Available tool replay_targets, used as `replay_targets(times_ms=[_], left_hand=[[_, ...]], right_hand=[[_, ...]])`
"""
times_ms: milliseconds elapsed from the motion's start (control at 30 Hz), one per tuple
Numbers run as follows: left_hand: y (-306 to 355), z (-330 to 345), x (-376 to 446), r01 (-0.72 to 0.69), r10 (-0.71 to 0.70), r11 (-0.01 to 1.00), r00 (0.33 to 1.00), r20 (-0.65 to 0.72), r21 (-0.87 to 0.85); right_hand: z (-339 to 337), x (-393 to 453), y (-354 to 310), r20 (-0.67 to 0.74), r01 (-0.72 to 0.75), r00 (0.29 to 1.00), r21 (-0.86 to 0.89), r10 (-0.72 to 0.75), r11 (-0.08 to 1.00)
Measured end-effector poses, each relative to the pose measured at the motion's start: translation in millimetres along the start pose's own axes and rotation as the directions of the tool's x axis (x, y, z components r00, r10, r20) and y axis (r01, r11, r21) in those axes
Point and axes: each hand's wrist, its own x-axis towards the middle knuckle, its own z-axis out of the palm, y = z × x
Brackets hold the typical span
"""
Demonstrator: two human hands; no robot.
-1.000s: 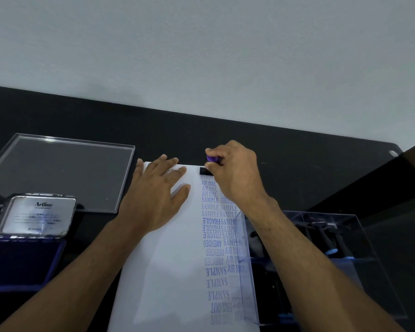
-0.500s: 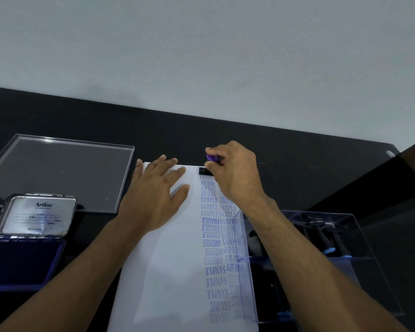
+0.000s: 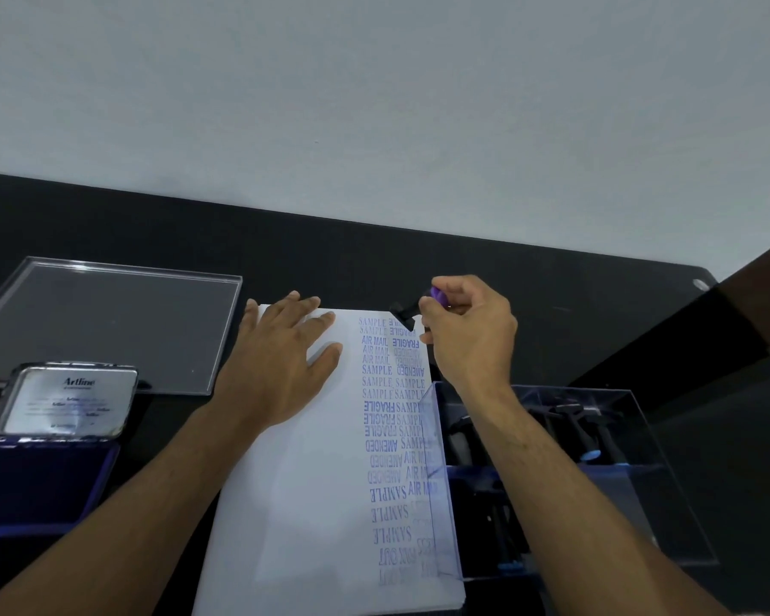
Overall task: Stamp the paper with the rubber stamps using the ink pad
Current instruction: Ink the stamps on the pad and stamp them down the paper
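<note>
A white sheet of paper (image 3: 312, 495) lies on the black table, its right side covered with blue stamped words. My left hand (image 3: 281, 364) rests flat on the paper's top left part, fingers straight. My right hand (image 3: 467, 335) grips a rubber stamp (image 3: 407, 312) with a purple handle and black base, lifted and tilted just above the paper's top right corner. The open ink pad (image 3: 41, 482), dark blue with a silver Artline lid (image 3: 70, 400), sits at the left.
A clear acrylic lid (image 3: 107, 322) lies flat at the back left. A clear acrylic box (image 3: 641, 495) holding several more stamps stands at the right, its left wall overlapping the paper's right edge. A grey wall runs behind the table.
My right hand has lifted the stamp off the paper's top edge and shifted it right, tilting it. A fresh SAMPLE print shows where it pressed. My left hand has stayed put.
</note>
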Motion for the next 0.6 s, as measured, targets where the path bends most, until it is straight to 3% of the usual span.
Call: replay_targets(times_ms=[600], left_hand=[[3.6, -7.1, 1.5, 0.022, -0.022, 1.000, 0.999, 0.042, 0.007]], right_hand=[[-0.1, -4.8, -6.3, 0.021, 0.004, 1.000, 0.013, -0.005, 1.000]])
